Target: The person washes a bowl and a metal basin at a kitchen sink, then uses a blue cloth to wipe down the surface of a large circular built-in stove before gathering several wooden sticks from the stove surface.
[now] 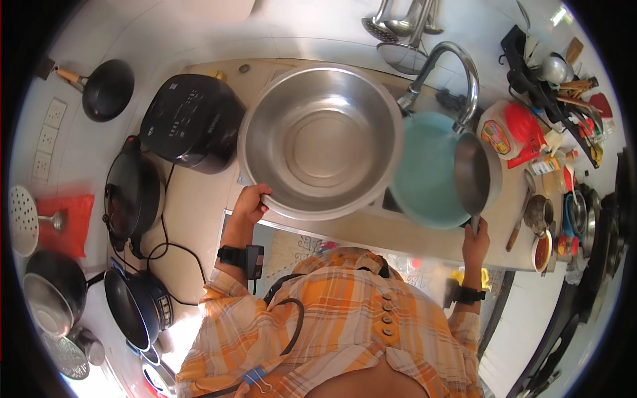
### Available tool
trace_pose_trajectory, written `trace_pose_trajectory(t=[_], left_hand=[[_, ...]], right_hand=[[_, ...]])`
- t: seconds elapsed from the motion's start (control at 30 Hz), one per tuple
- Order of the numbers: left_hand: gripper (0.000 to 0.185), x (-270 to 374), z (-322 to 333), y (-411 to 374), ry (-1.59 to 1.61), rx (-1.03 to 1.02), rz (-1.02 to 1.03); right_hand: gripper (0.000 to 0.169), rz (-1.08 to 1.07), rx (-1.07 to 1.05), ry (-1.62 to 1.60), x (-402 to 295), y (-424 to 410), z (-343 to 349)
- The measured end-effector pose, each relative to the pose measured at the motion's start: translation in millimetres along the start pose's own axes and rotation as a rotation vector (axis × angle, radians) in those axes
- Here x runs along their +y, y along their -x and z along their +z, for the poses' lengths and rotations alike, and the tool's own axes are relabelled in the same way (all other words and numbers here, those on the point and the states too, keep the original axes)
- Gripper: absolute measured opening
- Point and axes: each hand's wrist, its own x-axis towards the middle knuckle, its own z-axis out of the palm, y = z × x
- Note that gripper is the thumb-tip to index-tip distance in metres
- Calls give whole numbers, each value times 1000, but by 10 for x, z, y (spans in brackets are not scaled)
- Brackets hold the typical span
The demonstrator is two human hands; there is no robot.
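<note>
My left hand [254,201] grips the near left rim of a wide stainless steel basin [326,144]. No contents show in this basin. My right hand [476,244] is closed around the handle of a small metal pan [473,171], which is tilted so that its mouth faces left. The pan is at the right side of a teal basin [423,164], below the spout of a curved chrome faucet [470,74]. The steel basin's right rim overlaps the teal one in view. Whether water stands in the teal basin I cannot tell.
Left of the steel basin stands a black rice cooker [191,122], with a lidded electric pan [132,194] and a loose black cord [186,248] nearby. To the right are a plastic jar [497,132], bottles [545,164] and a bowl of red sauce [541,252]. Ladles [398,27] hang behind.
</note>
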Motion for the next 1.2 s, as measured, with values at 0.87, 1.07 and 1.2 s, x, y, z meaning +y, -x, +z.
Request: trace_pose_trajectory(t=[0.87,1.07,1.2], left_hand=[[24,-1108,275,1423,495,-198,84],[27,-1234,339,1343,519,-181,88],[26,-1263,193,1244,527,-367,77]], right_hand=[[22,290,-218,-705,499,-225,-337],[15,376,-255,-804,518,-120,-416],[14,396,-237,-824,458,-34,-476]])
